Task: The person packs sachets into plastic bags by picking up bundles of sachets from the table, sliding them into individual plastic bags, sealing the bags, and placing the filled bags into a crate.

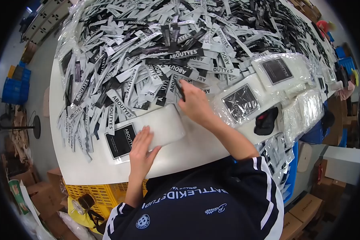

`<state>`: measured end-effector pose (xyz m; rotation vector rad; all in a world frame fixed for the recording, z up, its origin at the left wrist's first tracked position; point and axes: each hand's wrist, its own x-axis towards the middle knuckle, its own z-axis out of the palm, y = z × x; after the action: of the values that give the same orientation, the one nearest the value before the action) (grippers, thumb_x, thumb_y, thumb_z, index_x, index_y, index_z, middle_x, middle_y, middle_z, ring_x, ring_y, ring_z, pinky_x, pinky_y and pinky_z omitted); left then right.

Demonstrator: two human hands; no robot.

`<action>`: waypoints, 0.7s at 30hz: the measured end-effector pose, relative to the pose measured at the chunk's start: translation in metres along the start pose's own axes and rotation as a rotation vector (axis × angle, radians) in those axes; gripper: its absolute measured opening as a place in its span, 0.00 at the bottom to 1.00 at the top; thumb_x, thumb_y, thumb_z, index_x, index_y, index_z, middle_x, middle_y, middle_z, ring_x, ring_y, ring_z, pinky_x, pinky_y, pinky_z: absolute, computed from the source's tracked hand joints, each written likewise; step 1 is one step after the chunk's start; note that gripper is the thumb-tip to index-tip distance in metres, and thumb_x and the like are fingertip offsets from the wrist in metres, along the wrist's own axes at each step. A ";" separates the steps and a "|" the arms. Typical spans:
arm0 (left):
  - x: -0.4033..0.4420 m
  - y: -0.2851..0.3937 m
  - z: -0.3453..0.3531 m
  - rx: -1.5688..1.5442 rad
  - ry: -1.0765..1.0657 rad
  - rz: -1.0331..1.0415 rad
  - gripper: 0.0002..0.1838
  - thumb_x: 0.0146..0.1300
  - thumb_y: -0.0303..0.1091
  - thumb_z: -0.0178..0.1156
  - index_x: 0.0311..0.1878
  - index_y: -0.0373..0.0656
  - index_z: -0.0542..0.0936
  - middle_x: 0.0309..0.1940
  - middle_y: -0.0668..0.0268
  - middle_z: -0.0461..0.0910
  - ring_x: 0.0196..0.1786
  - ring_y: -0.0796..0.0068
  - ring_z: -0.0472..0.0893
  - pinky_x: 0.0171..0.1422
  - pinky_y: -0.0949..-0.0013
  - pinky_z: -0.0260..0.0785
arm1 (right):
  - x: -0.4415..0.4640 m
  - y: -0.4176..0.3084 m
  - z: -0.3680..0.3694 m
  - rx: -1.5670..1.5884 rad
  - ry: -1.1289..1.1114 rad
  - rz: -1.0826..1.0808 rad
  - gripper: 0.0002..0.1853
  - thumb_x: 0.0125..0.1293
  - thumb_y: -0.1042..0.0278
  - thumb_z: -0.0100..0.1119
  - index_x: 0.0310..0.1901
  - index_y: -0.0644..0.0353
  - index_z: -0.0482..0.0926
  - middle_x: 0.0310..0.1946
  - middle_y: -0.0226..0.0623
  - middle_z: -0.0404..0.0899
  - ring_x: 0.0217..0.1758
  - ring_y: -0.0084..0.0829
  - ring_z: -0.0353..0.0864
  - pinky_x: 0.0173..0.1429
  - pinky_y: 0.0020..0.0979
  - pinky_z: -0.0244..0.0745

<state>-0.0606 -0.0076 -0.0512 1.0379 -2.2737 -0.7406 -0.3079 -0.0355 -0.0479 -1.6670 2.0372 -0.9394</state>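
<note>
My left hand (142, 146) lies flat, fingers stretched, on a white package in a clear sleeve (162, 127). A black label (121, 141) with white lettering shows at the package's left end. My right hand (194, 102) is closed around a narrow dark thing (181, 90), whose kind I cannot make out. It is over the front edge of a large heap of black and white printed strips (184, 54), just beyond the package's far right corner.
To the right lie more clear-wrapped packages with black labels (241, 103), a black cap-like item (266, 121) and shiny plastic bags (304, 114). Below the white table's edge (88, 176) are a yellow crate (112, 193) and cardboard boxes (306, 208). Another person (322, 26) is at far right.
</note>
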 end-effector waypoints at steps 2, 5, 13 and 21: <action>0.000 -0.002 0.000 0.046 -0.017 0.066 0.29 0.50 0.28 0.69 0.57 0.36 0.74 0.58 0.51 0.74 0.63 0.54 0.72 0.68 0.57 0.63 | 0.004 -0.004 -0.018 0.097 -0.047 -0.004 0.21 0.53 0.77 0.55 0.52 0.67 0.71 0.39 0.49 0.79 0.41 0.49 0.79 0.47 0.42 0.72; 0.005 0.002 -0.006 -0.029 -0.037 -0.007 0.26 0.51 0.29 0.68 0.55 0.35 0.76 0.57 0.52 0.75 0.62 0.54 0.73 0.67 0.58 0.64 | 0.004 0.013 -0.033 0.007 -0.108 -0.113 0.16 0.50 0.78 0.57 0.44 0.65 0.75 0.40 0.43 0.79 0.43 0.44 0.77 0.46 0.39 0.73; 0.005 0.003 -0.021 -0.081 -0.037 -0.387 0.14 0.58 0.25 0.62 0.49 0.34 0.78 0.49 0.51 0.80 0.50 0.57 0.82 0.53 0.68 0.74 | 0.004 0.024 -0.043 -0.549 -0.187 -0.184 0.14 0.44 0.77 0.61 0.37 0.62 0.75 0.34 0.40 0.75 0.45 0.41 0.72 0.53 0.37 0.70; 0.007 0.001 -0.015 -0.198 0.153 -0.095 0.08 0.55 0.22 0.62 0.40 0.34 0.80 0.36 0.56 0.83 0.33 0.65 0.83 0.41 0.71 0.75 | -0.032 0.014 -0.066 0.711 0.032 -0.029 0.09 0.51 0.80 0.55 0.31 0.63 0.65 0.27 0.33 0.70 0.31 0.24 0.68 0.37 0.25 0.64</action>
<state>-0.0553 -0.0163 -0.0383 1.0755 -1.9888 -0.8744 -0.3519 0.0145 -0.0138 -1.2839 1.4294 -1.4814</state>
